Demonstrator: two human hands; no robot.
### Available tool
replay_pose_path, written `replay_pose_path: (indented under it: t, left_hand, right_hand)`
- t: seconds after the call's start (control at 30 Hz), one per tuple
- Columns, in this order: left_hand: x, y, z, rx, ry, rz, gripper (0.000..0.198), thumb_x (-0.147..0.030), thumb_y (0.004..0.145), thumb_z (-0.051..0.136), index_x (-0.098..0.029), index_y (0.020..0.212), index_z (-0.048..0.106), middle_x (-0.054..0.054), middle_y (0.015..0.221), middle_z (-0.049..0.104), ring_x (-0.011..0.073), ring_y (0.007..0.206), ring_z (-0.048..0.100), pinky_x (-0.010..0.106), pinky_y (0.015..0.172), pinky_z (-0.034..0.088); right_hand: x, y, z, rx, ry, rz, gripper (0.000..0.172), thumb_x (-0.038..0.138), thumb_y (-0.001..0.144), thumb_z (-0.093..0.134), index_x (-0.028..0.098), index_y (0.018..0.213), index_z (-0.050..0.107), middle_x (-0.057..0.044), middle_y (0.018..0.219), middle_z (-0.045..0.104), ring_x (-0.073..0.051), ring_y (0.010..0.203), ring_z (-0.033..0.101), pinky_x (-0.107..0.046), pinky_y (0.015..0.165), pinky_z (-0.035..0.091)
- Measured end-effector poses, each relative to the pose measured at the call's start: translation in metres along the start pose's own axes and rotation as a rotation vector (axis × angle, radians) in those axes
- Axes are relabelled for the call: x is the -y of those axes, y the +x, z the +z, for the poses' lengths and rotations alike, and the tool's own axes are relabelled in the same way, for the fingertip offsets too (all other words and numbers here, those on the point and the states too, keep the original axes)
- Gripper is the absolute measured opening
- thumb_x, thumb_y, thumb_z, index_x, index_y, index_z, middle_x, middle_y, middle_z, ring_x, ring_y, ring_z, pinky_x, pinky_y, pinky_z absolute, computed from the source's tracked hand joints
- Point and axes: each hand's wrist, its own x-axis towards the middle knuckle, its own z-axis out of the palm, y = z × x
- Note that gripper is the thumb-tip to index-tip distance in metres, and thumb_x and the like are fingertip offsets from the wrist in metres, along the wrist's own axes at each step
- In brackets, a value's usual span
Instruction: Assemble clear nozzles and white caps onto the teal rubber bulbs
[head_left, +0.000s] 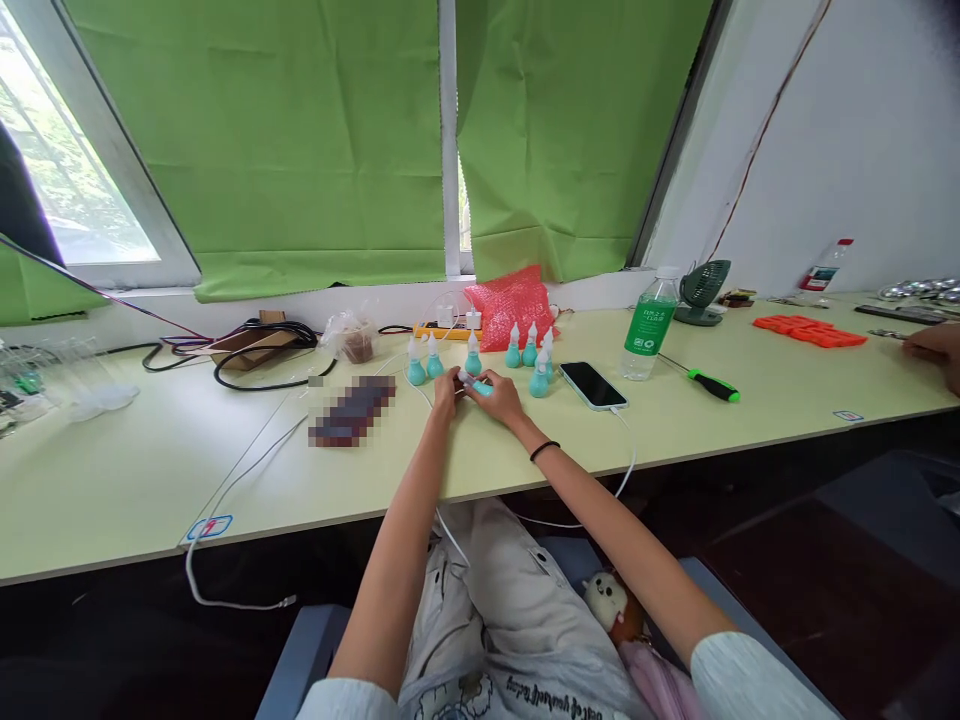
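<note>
Between my two hands lies a small teal squeeze bulb (481, 387) with a whitish tip, tilted over and pointing left. My right hand (501, 398) is closed around its teal body. At the tip end, my left hand (445, 389) has its fingers pinched; they partly hide the tip. Just beyond my hands, another teal bulb with a pale nozzle (473, 358) stands upright. Two similar bulbs (434, 363) stand to the left, and several more teal bulbs (538, 380) are grouped to the right.
Rightward are a phone (593, 385) on a white cable, a water bottle (648, 330), a green-handled screwdriver (712, 385), a small fan (703, 292) and orange pieces (810, 330). A pink bubble-wrap pouch (511, 308) sits behind. Black cables (262, 370) lie left. Another person's hand (934, 350) shows far right.
</note>
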Motion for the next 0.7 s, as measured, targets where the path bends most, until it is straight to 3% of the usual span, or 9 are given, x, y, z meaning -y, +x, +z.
replay_pose_path:
  t: [0.23,0.37,0.53,0.7]
  left_hand:
    - [-0.003,-0.003,-0.001,-0.127,0.112,0.058,0.029,-0.029,0.082,0.046,-0.013,0.107,0.048,0.008,0.105,0.052,0.0174,0.088,0.054,0.037,0.074,0.046]
    - [-0.002,-0.009,-0.004,-0.199,0.220,0.169,0.027,-0.030,0.082,0.045,-0.015,0.105,0.050,0.008,0.108,0.051,0.0181,0.092,0.052,0.037,0.077,0.045]
    - [0.002,-0.011,-0.005,-0.186,0.327,0.239,0.027,-0.028,0.082,0.046,-0.015,0.105,0.050,0.008,0.107,0.052,0.0175,0.091,0.053,0.037,0.077,0.045]
    - [-0.004,-0.010,-0.001,-0.155,0.346,0.286,0.026,-0.028,0.082,0.046,-0.014,0.104,0.050,0.008,0.106,0.052,0.0173,0.090,0.053,0.037,0.076,0.045]
  right_hand:
    - [0.001,0.002,0.005,-0.019,0.289,0.046,0.028,0.036,0.056,0.065,0.019,0.076,0.056,0.001,0.069,0.062,-0.014,0.064,0.056,-0.025,0.060,0.042]
    - [-0.006,0.008,0.007,-0.026,0.437,0.180,0.028,0.039,0.070,0.054,0.016,0.086,0.055,0.000,0.068,0.060,-0.012,0.058,0.055,-0.024,0.052,0.043]
    - [-0.017,0.013,0.007,0.057,0.554,0.311,0.028,0.031,0.083,0.045,0.014,0.105,0.049,-0.006,0.101,0.053,-0.015,0.084,0.055,-0.033,0.071,0.047]
    - [-0.022,0.015,0.009,0.142,0.604,0.361,0.029,0.030,0.083,0.046,0.014,0.107,0.048,-0.006,0.106,0.052,-0.017,0.090,0.053,-0.036,0.075,0.046]
